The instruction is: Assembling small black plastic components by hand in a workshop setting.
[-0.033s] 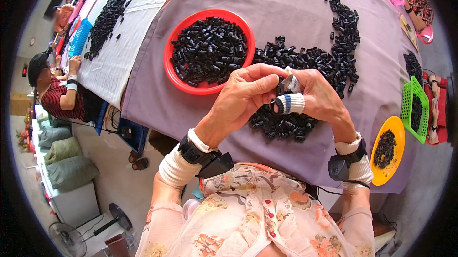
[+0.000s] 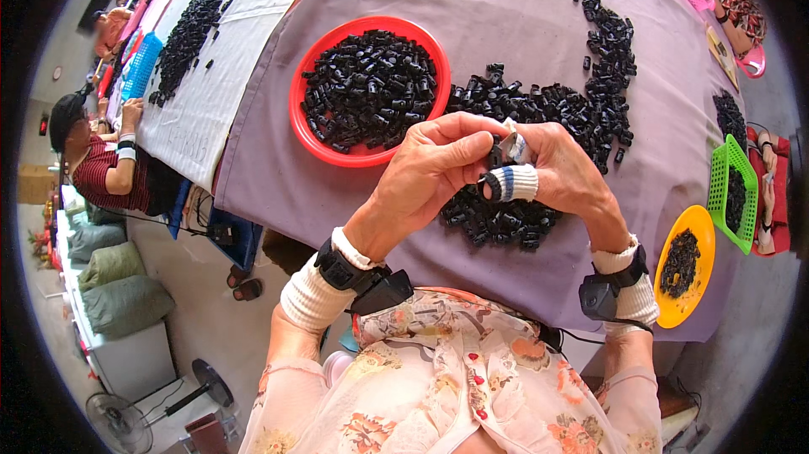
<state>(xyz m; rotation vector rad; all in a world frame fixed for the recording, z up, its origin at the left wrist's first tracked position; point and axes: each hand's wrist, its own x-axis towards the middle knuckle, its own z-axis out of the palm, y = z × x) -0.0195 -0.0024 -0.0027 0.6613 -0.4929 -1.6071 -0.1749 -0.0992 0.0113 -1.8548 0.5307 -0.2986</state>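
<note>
Both hands meet above the near edge of the purple tablecloth point(image 2: 522, 24), fingers curled in and pinching together. Left hand point(image 2: 434, 163) closes thumb and fingertips on a small black plastic part point(image 2: 493, 153) — mostly hidden between the fingers, so its shape isn't clear. Right hand point(image 2: 560, 171) is closed too, holding a small shiny metal piece point(image 2: 516, 148) right against that part; a white finger wrap with dark stripes point(image 2: 514, 183) sits on one of its fingers. Directly under the hands lies a loose pile of small black parts point(image 2: 539, 108) that trails up and away across the cloth. Just left of the pile, touching distance from the left hand, is a red round tray point(image 2: 297, 108) heaped with the same black parts. Off to the right, near the cloth edge — an orange dish point(image 2: 695, 226) and a green basket point(image 2: 725, 176), both with dark bits inside. Black bands with small boxes on both wrists. Another person in a red striped top point(image 2: 97, 171) sits at a white-covered table point(image 2: 244, 16) far left.
</note>
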